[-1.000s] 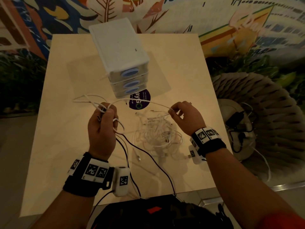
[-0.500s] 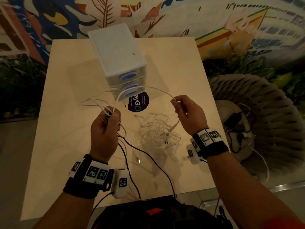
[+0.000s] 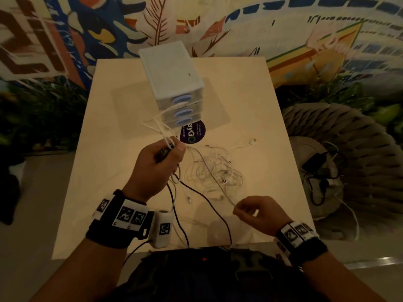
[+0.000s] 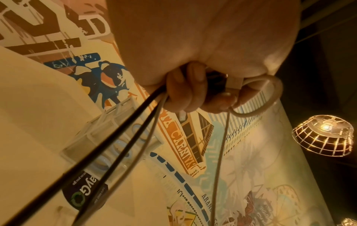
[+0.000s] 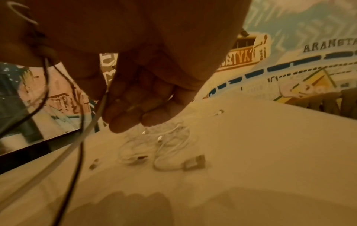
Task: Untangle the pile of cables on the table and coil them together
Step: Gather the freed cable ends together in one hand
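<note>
A tangled pile of thin white cables lies in the middle of the wooden table. My left hand is raised over the table and grips a bundle of white and black cables; white loops stick out above the fist, and black cables hang down toward the near edge. My right hand is near the front edge and pinches one white cable that runs taut up to the left hand. The right wrist view shows that cable between thumb and fingers, with the pile beyond.
A white three-drawer box stands at the back middle of the table, with a dark round sticker in front of it. A loose white plug lies right of the pile. A woven chair holding a black charger stands to the right.
My right hand has slid down along the white cable from near the drawer box to the table's front edge. The left hand moved right and forward, still gripping the bundle.
</note>
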### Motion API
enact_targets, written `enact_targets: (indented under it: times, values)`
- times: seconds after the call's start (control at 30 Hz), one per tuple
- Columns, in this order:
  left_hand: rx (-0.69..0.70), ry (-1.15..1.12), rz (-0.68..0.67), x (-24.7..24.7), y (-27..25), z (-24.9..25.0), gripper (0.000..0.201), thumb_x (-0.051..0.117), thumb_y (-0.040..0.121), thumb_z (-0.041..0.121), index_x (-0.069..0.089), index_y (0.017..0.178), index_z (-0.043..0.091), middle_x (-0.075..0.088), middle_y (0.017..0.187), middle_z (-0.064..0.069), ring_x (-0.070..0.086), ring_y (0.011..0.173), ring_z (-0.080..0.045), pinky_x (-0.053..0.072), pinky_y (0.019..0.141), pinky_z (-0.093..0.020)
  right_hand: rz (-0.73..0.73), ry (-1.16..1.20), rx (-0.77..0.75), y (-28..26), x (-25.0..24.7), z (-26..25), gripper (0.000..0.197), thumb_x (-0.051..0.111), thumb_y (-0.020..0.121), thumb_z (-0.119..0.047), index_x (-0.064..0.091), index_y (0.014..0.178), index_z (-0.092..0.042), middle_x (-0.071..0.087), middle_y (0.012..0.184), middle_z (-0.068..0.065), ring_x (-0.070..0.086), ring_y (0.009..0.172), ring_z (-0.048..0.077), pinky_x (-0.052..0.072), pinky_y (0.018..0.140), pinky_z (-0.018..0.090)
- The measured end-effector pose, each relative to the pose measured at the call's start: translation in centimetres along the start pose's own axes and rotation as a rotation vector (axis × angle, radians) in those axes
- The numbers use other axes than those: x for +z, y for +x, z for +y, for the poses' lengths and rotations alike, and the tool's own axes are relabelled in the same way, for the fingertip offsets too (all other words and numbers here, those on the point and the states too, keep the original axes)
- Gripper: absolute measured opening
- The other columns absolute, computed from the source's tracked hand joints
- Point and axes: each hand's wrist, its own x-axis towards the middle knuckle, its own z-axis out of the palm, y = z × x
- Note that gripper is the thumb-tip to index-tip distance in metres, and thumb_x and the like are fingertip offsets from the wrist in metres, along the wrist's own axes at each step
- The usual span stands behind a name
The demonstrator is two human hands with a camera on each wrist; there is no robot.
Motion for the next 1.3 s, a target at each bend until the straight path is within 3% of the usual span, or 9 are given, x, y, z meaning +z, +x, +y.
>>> enact_targets:
  times: [0.17,0.3,0.43,0.53,0.77,0.93,1.07,1.2,1.3]
  values:
    - [0.044,0.083,-0.203,0.6,-2.7,0.7,0.04,0.059,0.094,0.031,0.057,0.074,-0.003,0.049,0.064,0.001,0.045,0.058,-0.01,0.039,0.057,-0.025,-0.142,-0.078,-0.029,-1.0,0.6,-1.7,0.045,0.059,0.083,-0.072,0.07,0.114,-0.04,0.068,0.101,-0.026,0.065,0.085,-0.004,0.056,0.078,0.03]
    - [0.009,0.106,-0.326,0.9,-4.6,0.6,0.033,0.06,0.097,0.016,0.056,0.072,-0.006,0.05,0.064,0.004,0.045,0.058,-0.005,0.039,0.061,-0.019,0.207,-0.001,-0.214,1.0,-2.9,-6.2,0.062,0.072,0.084,-0.055,0.051,0.14,-0.037,0.053,0.129,-0.019,0.057,0.11,0.0,0.048,0.091,0.02]
    - [0.022,0.129,-0.324,1.1,-5.1,1.2,0.032,0.061,0.096,0.03,0.061,0.073,0.007,0.051,0.063,0.009,0.046,0.058,-0.007,0.038,0.059,-0.021,0.251,-0.016,-0.448,3.6,-4.5,-12.4,0.034,0.074,0.086,-0.042,0.07,0.118,-0.028,0.063,0.12,-0.009,0.059,0.111,0.007,0.048,0.094,0.027]
    - [0.005,0.098,-0.281,0.2,-4.9,1.8,0.031,0.058,0.096,0.036,0.064,0.074,0.014,0.05,0.062,0.001,0.048,0.057,-0.013,0.041,0.058,-0.027,0.288,-0.096,-0.581,4.7,-3.6,-14.5,0.021,0.068,0.092,-0.038,0.077,0.097,-0.02,0.07,0.098,-0.004,0.063,0.089,0.016,0.05,0.078,0.036]
    - [-0.094,0.177,-0.122,-2.6,-4.5,1.8,0.048,0.055,0.1,0.044,0.052,0.067,0.01,0.047,0.06,-0.001,0.048,0.056,-0.015,0.043,0.06,-0.026,0.406,0.065,-0.411,2.6,-2.8,-11.3,0.026,0.067,0.095,-0.042,0.082,0.093,-0.021,0.062,0.087,-0.006,0.062,0.082,0.013,0.05,0.071,0.029]
    - [-0.076,0.214,-0.068,-3.4,-3.7,1.6,0.039,0.058,0.102,0.04,0.063,0.07,0.018,0.056,0.06,-0.004,0.054,0.057,-0.014,0.046,0.062,-0.027,0.104,0.052,-0.201,-1.0,-0.1,-6.5,0.038,0.06,0.087,-0.071,0.079,0.081,-0.039,0.064,0.075,-0.014,0.063,0.064,0.005,0.054,0.06,0.036]
    - [-0.069,0.284,-0.197,-1.7,-4.1,1.5,0.034,0.06,0.101,0.042,0.061,0.07,0.027,0.056,0.059,0.004,0.054,0.056,-0.012,0.044,0.062,-0.026,-0.102,0.06,-0.108,-2.5,2.3,-6.9,0.047,0.054,0.082,-0.08,0.078,0.094,-0.041,0.068,0.089,-0.018,0.067,0.074,0.005,0.055,0.07,0.036]
    - [-0.049,0.387,-0.266,-1.0,-4.4,1.4,0.036,0.057,0.099,0.051,0.061,0.072,0.028,0.056,0.06,0.002,0.055,0.057,-0.016,0.05,0.063,-0.038,0.134,0.117,-0.186,-1.4,-0.7,-10.0,0.043,0.052,0.089,-0.073,0.07,0.113,-0.042,0.062,0.104,-0.018,0.065,0.083,0.011,0.054,0.068,0.031]
    - [-0.018,0.468,-0.294,-0.5,-4.3,1.5,0.037,0.057,0.099,0.05,0.062,0.077,0.021,0.058,0.063,0.001,0.055,0.059,-0.014,0.048,0.062,-0.036,0.269,0.092,-0.309,0.6,-4.4,-14.2,0.041,0.05,0.093,-0.067,0.069,0.111,-0.036,0.059,0.102,-0.018,0.061,0.086,0.01,0.045,0.07,0.018]
